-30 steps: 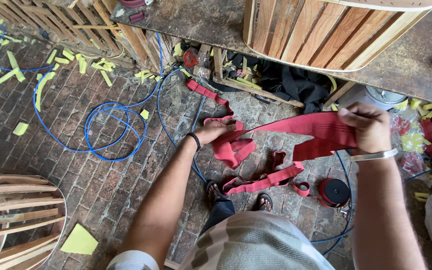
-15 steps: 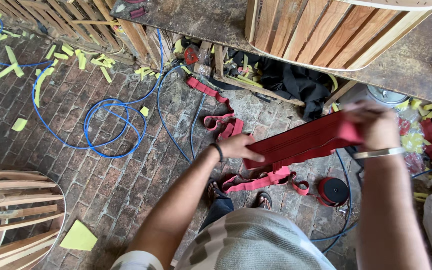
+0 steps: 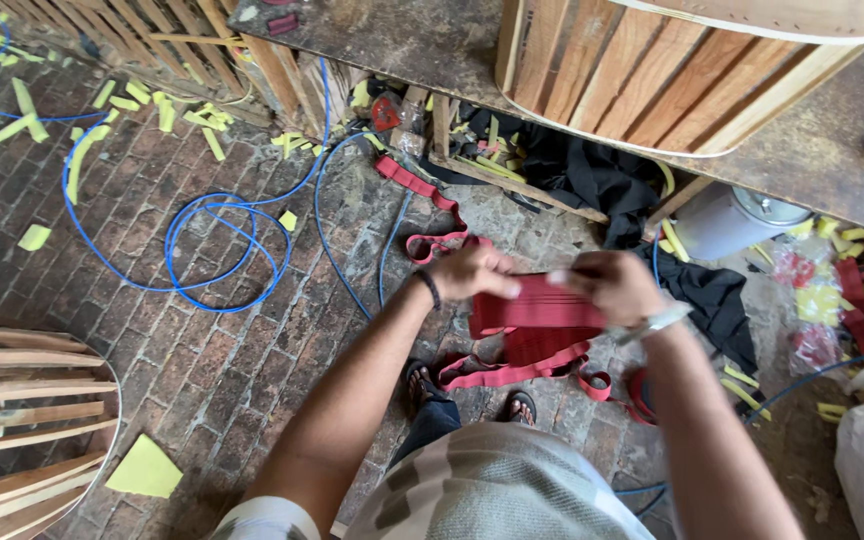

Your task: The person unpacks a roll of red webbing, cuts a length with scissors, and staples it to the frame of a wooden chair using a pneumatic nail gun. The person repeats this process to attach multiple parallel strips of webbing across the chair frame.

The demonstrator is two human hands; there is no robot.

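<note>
Both my hands hold a wide red webbing strap (image 3: 537,318) folded into a short bundle in front of my chest. My left hand (image 3: 472,272) grips its left end, with a dark band on the wrist. My right hand (image 3: 607,285) pinches the right end, with a pale bracelet on the wrist. More of the red strap (image 3: 512,372) hangs in loops down to the brick floor by my sandalled feet (image 3: 520,405). A narrower red strap (image 3: 422,190) trails off toward the workbench.
A blue cable (image 3: 217,240) lies coiled on the brick floor at the left. Yellow foam scraps (image 3: 147,468) are scattered about. A curved wooden slatted frame (image 3: 672,70) sits on the workbench (image 3: 432,45) above. Another wooden frame (image 3: 12,420) stands at lower left. Black cloth (image 3: 592,175) lies under the bench.
My hands have come together, folding the long red strap from a stretched length into a short bundle. My right hand moved left toward my left hand.
</note>
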